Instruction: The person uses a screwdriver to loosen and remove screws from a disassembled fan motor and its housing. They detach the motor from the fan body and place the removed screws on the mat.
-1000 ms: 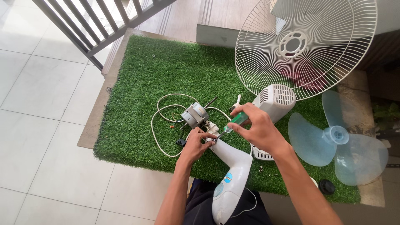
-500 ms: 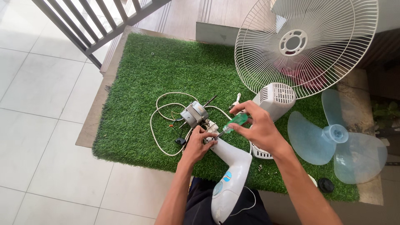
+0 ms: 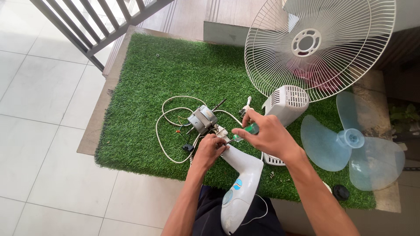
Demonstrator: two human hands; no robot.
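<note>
Two bare hands at work over a green artificial-grass mat (image 3: 144, 78). Farthest left of the fingers, a looping white power cord (image 3: 162, 131) lying on the mat, running to a small grey metal fan motor (image 3: 202, 119) with a dark shaft poking up and away. Just beside the motor, toward the fingers, a small white plastic bracket (image 3: 221, 131) at the top of a curved white plastic fan neck (image 3: 243, 177). Left hand (image 3: 209, 150) curled over the neck's upper end, fingers bent and pressing down on it, motor just beyond the fingertips. Right hand (image 3: 267, 135) closed around a screwdriver with a green translucent handle (image 3: 246, 131), thumb and fingers wrapped tight, metal tip angled down-left toward the bracket, close to the left fingertips; contact with a screw too small to tell. Beyond the right knuckles, a white slotted plastic motor cover (image 3: 286, 102) resting on the mat. Farther off behind it, a round white wire fan guard (image 3: 319, 43) standing upright. Right of the right wrist, a pale blue translucent three-bladed fan propeller (image 3: 352, 142) lying flat, and near the forearm a small black round cap (image 3: 341, 191) on the mat's edge.
</note>
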